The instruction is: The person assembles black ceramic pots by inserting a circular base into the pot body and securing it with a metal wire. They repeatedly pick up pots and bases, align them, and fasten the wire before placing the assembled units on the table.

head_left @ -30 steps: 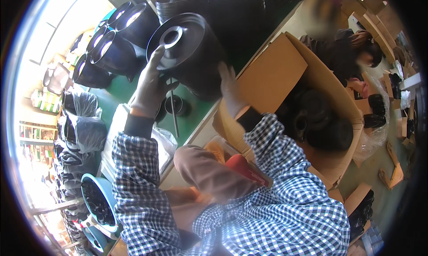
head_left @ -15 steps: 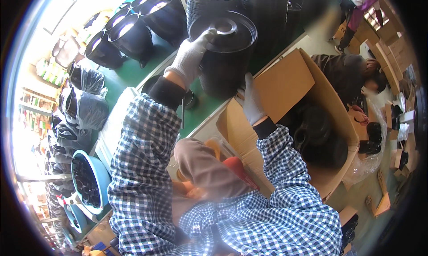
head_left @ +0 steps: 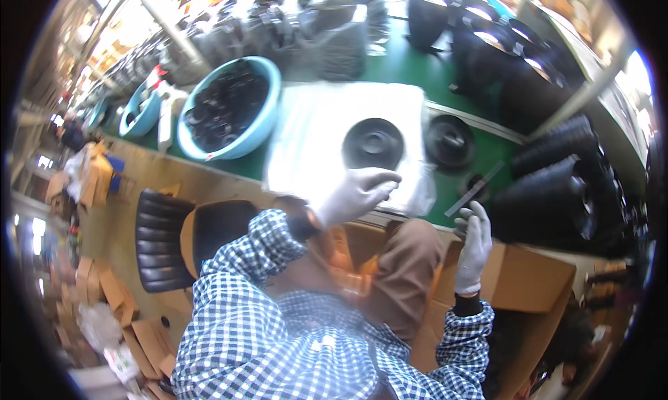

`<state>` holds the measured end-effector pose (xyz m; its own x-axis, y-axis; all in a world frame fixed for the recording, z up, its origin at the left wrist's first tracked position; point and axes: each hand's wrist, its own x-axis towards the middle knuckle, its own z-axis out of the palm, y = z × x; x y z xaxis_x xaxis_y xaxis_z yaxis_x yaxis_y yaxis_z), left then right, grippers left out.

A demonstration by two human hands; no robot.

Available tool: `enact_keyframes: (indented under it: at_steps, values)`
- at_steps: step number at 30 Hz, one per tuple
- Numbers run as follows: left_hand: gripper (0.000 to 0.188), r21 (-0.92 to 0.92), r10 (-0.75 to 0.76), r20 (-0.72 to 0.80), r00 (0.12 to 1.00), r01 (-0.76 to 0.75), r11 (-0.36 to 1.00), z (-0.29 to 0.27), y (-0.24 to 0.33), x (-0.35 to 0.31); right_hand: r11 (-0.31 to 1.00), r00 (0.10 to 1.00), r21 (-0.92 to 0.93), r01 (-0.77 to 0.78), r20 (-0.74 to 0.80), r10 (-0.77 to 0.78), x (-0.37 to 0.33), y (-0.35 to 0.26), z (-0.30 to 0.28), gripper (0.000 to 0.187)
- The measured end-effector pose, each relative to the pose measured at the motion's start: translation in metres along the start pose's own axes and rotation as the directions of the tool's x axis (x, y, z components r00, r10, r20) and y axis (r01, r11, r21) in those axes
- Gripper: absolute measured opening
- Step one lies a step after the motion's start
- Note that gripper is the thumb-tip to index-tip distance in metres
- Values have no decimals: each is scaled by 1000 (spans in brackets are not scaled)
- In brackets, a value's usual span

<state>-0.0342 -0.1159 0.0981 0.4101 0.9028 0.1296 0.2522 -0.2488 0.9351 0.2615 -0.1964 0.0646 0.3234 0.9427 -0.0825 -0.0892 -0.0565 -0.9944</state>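
A black round disc with a raised ring at its centre lies on a white sheet-covered stack. At the disc's near edge is my left hand in a light glove, its fingers loosely bent and the thumb slightly apart; contact with the rim is unclear. My right hand, also gloved, is raised by the table edge with its fingers apart and nothing in them. Just beyond its fingertips, a flat greyish strip crosses a small dark round piece. Another black disc rests on the green table.
Tall stacks of black vessels stand at the right, with black pots behind. A blue tub of black parts is at the left. An open cardboard box sits beside my right arm; a black chair is at the left.
The view has turned left. My left hand has left the lidded black stack and moved to the disc on the white stack. My right hand has come away from beside that black stack.
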Motion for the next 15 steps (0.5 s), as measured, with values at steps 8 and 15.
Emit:
enact_keyframes:
  at_steps: [8, 15]
  values:
    - [31, 515, 89, -753, 652, 500, 696, -285, -94, -56, 184, 981, -979, 87, 117, 157, 133, 32, 158, 69]
    - [30, 957, 79, -289, 954, 285, 59, -344, -182, -5, -138, 996, -989, 49, 37, 84, 139, 27, 181, 56]
